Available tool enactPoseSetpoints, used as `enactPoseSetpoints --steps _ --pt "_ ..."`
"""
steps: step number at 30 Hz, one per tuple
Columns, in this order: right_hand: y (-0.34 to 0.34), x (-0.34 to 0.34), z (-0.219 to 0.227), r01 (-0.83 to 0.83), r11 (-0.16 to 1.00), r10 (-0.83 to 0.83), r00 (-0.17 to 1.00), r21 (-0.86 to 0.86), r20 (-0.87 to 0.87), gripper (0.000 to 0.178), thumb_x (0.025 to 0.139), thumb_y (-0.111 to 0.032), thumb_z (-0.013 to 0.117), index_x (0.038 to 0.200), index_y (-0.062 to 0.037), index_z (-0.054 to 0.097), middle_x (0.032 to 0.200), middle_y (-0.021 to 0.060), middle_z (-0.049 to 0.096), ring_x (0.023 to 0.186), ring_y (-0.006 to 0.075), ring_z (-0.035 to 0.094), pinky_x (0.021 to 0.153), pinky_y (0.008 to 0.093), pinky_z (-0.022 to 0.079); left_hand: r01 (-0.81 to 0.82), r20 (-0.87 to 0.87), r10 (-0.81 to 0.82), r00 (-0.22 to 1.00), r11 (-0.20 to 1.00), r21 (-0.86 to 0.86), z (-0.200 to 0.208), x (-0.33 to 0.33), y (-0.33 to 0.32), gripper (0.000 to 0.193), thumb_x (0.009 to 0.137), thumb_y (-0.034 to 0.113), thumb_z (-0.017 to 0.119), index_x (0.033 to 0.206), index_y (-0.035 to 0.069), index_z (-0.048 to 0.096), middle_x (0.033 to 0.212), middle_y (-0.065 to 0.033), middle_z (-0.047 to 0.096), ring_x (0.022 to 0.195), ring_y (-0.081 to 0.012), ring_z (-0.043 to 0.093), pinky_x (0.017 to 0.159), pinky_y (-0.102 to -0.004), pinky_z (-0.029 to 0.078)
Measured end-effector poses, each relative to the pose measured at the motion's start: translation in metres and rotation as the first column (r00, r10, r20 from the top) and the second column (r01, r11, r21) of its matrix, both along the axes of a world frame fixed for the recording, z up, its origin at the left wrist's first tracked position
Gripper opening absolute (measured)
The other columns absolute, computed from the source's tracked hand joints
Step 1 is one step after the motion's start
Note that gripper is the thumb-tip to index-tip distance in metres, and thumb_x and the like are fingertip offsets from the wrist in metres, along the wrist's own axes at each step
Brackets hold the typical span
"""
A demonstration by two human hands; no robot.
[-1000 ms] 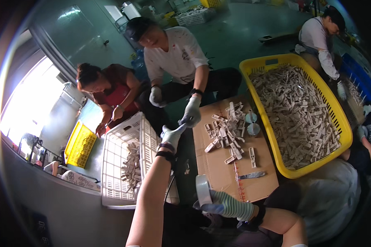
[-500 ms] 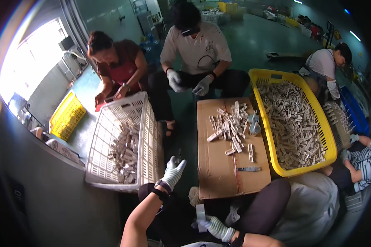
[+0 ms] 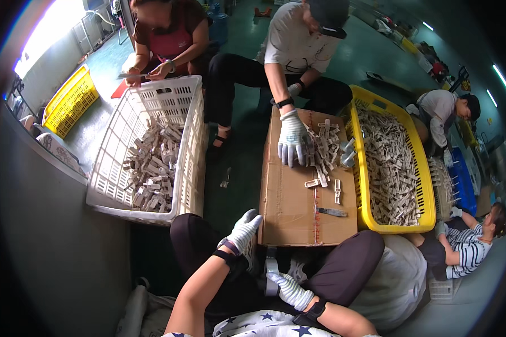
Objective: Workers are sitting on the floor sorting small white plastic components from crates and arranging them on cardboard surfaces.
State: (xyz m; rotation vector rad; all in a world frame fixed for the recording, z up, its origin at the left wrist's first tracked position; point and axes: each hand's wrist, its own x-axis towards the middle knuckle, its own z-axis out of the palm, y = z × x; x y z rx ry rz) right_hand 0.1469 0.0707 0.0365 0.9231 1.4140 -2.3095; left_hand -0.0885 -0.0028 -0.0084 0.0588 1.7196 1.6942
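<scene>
My left hand, in a striped white glove, is beside the near left corner of the cardboard box. Its fingers are stretched forward, and nothing shows in them. Low between my knees, my right hand, gloved too, is closed on a long light-grey part; its lower end is partly behind the fingers. On the box lie a heap of pale clip-like parts, one single clip part and a flat grey strip. A co-worker's gloved hand reaches down at the heap's left edge.
A white crate of similar parts stands left of the box. On the right is a yellow crate full of pale parts. A small scrap lies on the floor. Several people sit around; another yellow crate stands far left.
My left hand has moved right toward the box, its fingers closer together. The co-worker opposite has leaned in and put a hand on the box. The view has shifted; my right hand keeps its part.
</scene>
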Motion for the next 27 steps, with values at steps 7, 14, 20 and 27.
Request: enactPoseSetpoints --steps 7,14,20,27 --pt "0.005 -0.011 -0.018 0.014 0.998 -0.012 0.999 -0.068 0.031 0.032 0.094 -0.033 0.061 0.104 -0.0042 0.069 0.101 -0.0024 0.066 0.096 0.0076 0.056 0.092 0.0259 0.041 0.064 0.043 -0.068 0.997 0.995 0.079 -0.034 -0.002 0.001 0.044 0.096 0.021 0.059 0.134 -0.001 0.05 0.127 -0.0115 0.058 0.118 -0.0207 0.052 0.103 -0.0315 0.041" --pt "0.019 -0.039 -0.032 0.147 0.984 -0.142 0.988 -0.099 0.059 0.03 0.096 -0.027 0.057 0.112 -0.0036 0.066 0.105 0.0022 0.066 0.093 0.0121 0.06 0.09 0.0273 0.046 0.066 0.059 -0.066 0.996 0.998 0.0 -0.028 0.008 0.009 0.041 0.096 0.016 0.058 0.132 0.0 0.051 0.124 -0.0105 0.059 0.116 -0.0205 0.052 0.101 -0.0314 0.041" --pt "0.011 -0.035 -0.038 0.185 0.971 -0.161 0.975 -0.153 0.156 0.032 0.096 -0.028 0.057 0.113 -0.0026 0.066 0.106 0.0029 0.067 0.096 0.0119 0.061 0.091 0.0269 0.046 0.044 0.102 -0.049 0.994 0.998 0.047 -0.038 0.013 0.003 0.038 0.096 0.016 0.057 0.131 0.0 0.053 0.122 -0.0093 0.06 0.114 -0.0195 0.053 0.1 -0.0306 0.041" --pt "0.006 -0.037 -0.02 0.204 0.957 -0.171 0.971 -0.207 0.166 0.029 0.093 -0.031 0.062 0.102 -0.0045 0.07 0.096 -0.0006 0.066 0.088 0.0096 0.058 0.084 0.0259 0.046 0.029 0.094 -0.03 0.995 0.999 0.015 -0.027 0.019 0.003 0.038 0.096 0.021 0.059 0.127 0.0 0.056 0.116 -0.0056 0.062 0.108 -0.0171 0.055 0.096 -0.0293 0.044"
